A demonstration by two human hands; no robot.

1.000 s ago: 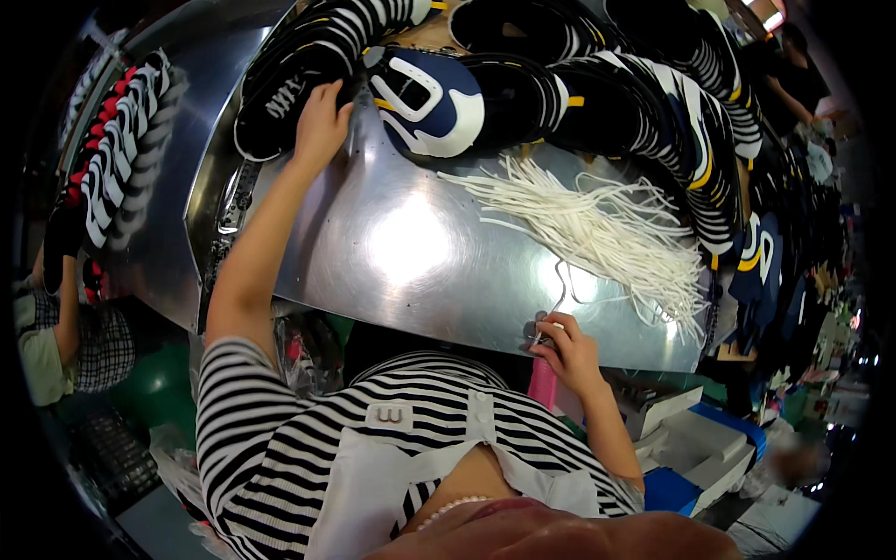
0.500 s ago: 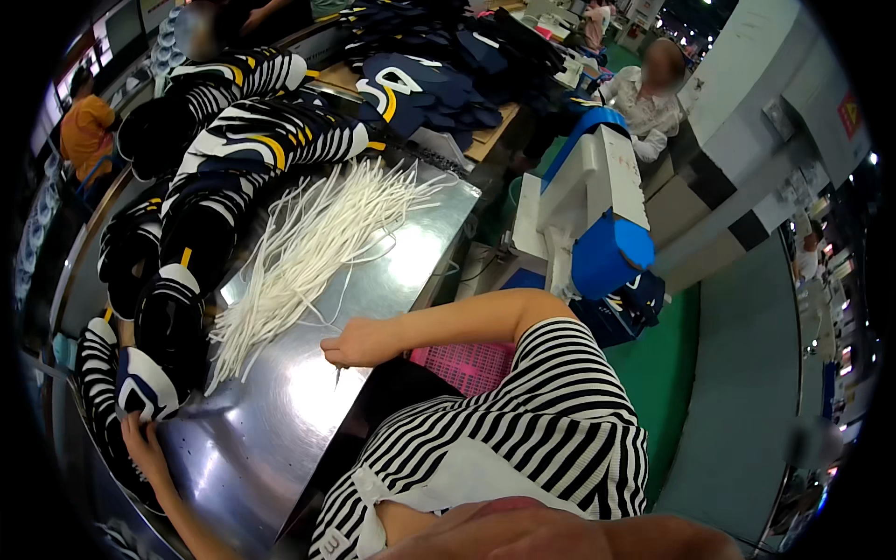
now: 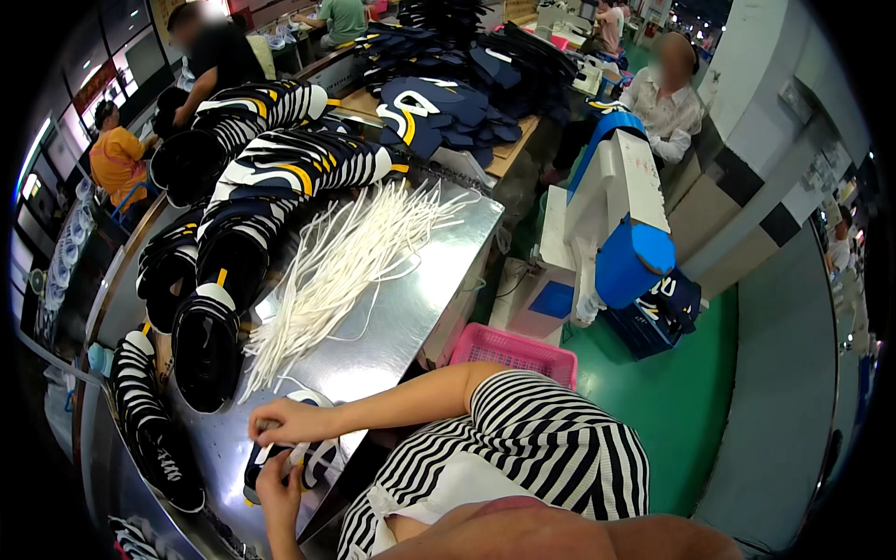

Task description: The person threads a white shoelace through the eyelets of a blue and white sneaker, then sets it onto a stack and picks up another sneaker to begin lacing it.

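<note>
A navy and white shoe upper (image 3: 318, 468) lies at the near edge of the metal table, below my two hands. My left hand (image 3: 277, 495) is closed on its near left side, thumb and fingers pinching it. Over its far side is my right hand (image 3: 291, 421), fingers curled round a small greyish thing that I cannot make out. White lace-like strips show between and beside the hands. Just beyond lies a loose bundle of white shoelaces (image 3: 341, 271). Several stacked striped shoe uppers (image 3: 207, 350) line the left of the table.
A pink basket (image 3: 523, 353) and a white and blue machine (image 3: 616, 215) stand to the right. Navy cut pieces (image 3: 448, 112) are piled at the back. Other people sit or stand at the far left and far right. The metal table's (image 3: 420, 308) edge runs close to my body.
My left hand has brought a shoe upper from the left stack to the near table edge. My right hand has moved left and nearer to meet it. The view has shifted.
</note>
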